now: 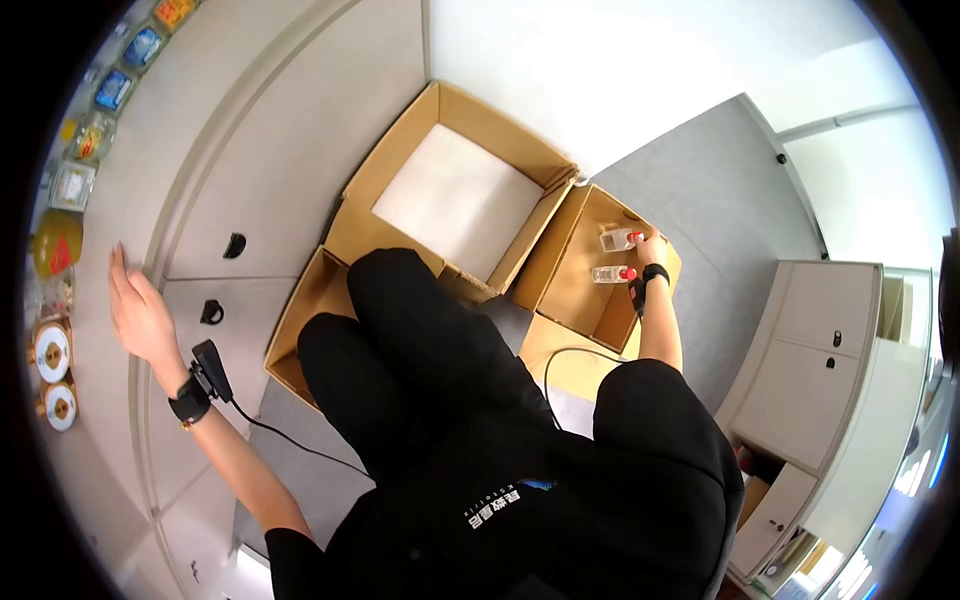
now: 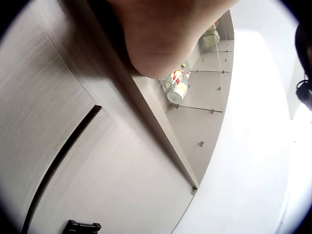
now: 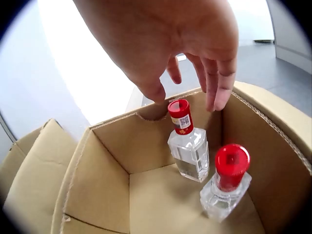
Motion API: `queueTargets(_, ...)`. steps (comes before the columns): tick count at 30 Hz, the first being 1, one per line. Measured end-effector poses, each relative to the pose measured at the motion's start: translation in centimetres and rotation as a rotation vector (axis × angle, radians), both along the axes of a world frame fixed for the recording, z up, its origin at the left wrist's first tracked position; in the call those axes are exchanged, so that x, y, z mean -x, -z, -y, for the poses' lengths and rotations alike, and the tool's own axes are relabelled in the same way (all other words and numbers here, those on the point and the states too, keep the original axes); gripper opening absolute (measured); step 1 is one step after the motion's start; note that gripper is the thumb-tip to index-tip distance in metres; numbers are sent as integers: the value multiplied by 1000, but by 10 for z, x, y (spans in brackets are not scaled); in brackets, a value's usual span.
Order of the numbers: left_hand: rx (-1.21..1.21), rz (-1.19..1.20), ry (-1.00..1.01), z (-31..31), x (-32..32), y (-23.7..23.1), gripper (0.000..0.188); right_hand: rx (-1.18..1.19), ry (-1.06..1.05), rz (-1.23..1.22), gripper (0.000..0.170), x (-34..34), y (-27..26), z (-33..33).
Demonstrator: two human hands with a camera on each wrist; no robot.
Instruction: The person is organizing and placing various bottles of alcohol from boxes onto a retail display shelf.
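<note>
Two clear glass bottles with red caps stand in a small cardboard box (image 1: 560,250). In the right wrist view one bottle (image 3: 190,153) is farther back, and the other bottle (image 3: 224,195) is nearer the camera. My right hand (image 3: 180,34) hangs over the box, thumb and fingers apart and pointing down, the thumb tip close to the farther bottle's cap. Nothing is between those fingers. My left hand (image 1: 142,315) lies with straight fingers at the ledge of the grey cabinet (image 1: 290,130), holding nothing. Only its heel shows in the left wrist view.
A larger cardboard box (image 1: 440,235) with a white bottom stands beside the small one. Several bottles, among them a yellow one (image 1: 57,242), line the shelf beyond my left hand. Another open box (image 1: 290,335) sits by my knee. White cabinets (image 1: 790,340) stand at the right.
</note>
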State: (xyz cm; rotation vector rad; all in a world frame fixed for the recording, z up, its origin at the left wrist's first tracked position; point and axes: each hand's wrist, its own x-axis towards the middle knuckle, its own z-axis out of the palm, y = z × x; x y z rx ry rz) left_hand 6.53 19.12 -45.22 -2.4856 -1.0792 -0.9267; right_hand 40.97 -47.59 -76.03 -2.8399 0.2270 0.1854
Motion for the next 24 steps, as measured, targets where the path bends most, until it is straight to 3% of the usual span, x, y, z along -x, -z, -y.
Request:
queueTargets(5,40,-1,-34,4,-3,-4,40,-12,17,-216,60,-29,20,-3)
queueTargets(7,-49,4,1,1,-3,-1,40,23,58,-92,55,-20,19,-17)
queueTargets(12,-127,-15,-111,7,-10,-2,36,68,103,-52,36,-4,9,-49)
queueTargets(13,-133,-9,-132,10,-9,-2,36,228,5,-24,28,-5,26,-42)
queueTargets(14,-122,-11,-135,12,-9,-1,36,233,-80,75,34,-19,78,-13)
queueTargets(15,-123,-2,-141,12,-11,-3,35,210,-101,105,34,-17,66,-19)
queueTargets(17,-30,-17,-227,24,-17,-11,35,1403,-1106,-34,29,-8,27,-35)
queueTargets(19,-117,22,-187,25,-19,-10,36,1252,-1060,-149,25,-3,10,-42)
queueTargets(21,-153,11,-200,26,-19,-8,35,169,-33,-189,25,-3,-2,-42)
queueTargets(23,-169,38,-196,29,-20,-8,35,309,-216,-59,25,-14,34,-10)
queueTargets(24,-158,45,-198,31,-21,-11,35,208,-172,58,26,-6,17,-15)
